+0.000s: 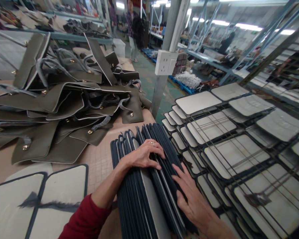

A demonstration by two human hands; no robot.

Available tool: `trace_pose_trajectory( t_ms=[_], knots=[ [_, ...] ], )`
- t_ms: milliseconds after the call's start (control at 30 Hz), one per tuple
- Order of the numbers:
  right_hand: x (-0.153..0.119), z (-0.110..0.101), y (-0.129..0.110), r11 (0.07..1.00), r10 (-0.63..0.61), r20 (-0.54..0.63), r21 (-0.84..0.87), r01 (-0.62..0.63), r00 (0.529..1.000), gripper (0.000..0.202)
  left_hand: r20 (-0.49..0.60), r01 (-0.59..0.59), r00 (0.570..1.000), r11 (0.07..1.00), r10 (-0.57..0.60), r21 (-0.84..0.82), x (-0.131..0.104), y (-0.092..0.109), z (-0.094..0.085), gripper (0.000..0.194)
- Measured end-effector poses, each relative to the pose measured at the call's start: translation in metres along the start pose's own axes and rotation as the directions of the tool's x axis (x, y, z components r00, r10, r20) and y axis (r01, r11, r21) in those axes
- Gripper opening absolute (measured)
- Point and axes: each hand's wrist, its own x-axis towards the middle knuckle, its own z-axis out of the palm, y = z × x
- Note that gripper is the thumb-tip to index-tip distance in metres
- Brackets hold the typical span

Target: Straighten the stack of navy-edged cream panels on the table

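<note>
At the far left we saw pale panels (67, 182) with dark edges, flat on the table (97, 169). A dark fuzzy strip (57, 205) lay across them. Behind them sat a big, messy pile of brown bags (67, 109), with grey handles (102, 123) and shiny gold clasps (90, 132). Far back, a person (129, 28) stood on the green floor (146, 74).

Near the middle, right in front of us, a row of dark panels (129, 196) stood on edge, and one showed its pale side. Our left hand (144, 154), with a ring (152, 143) on it and a red sleeve (89, 215) up the arm, lay over the top of the row. Its fingers bent over the edges, but we could not tell if they pinched any.

Behind the row was a grey post (161, 89) with a white socket (161, 61). Our right hand (189, 192) touched the right side of the row, fingers loose and spread apart. At the far right, framed panels (236, 152) sat in rows, white with dark rims.
</note>
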Motion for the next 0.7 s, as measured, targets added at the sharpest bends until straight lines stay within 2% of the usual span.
trace_pose_trajectory(
  t_ms=[233,400,500,600,700],
  knots=[
    [-0.0014,0.0027,-0.0015,1.000,0.004,-0.030,-0.003,-0.004,1.000,0.039,0.044,-0.004,0.999,0.999,0.005,-0.044,-0.0011,-0.0009,-0.0033,0.026],
    [0.0010,-0.0001,-0.0028,0.991,0.122,-0.033,0.061,-0.120,0.992,0.058,0.100,0.001,0.995,0.997,0.007,-0.074,-0.0029,-0.0014,-0.0070,0.012],
    [0.0000,0.0018,-0.0017,0.992,0.102,-0.034,0.082,-0.099,0.994,0.054,0.118,0.009,0.993,0.996,0.002,-0.086,-0.0042,-0.0021,-0.0078,0.009],
    [-0.0019,0.0020,-0.0011,0.990,0.074,0.025,0.122,-0.077,0.997,0.049,0.121,0.017,0.993,0.995,-0.005,-0.101,-0.0050,-0.0021,-0.0081,0.010],
    [-0.0018,-0.0022,-0.0032,0.982,0.088,0.122,0.154,-0.107,0.989,0.043,0.121,0.023,0.993,0.994,-0.010,-0.105,-0.0051,-0.0016,-0.0087,0.010]
  ],
)
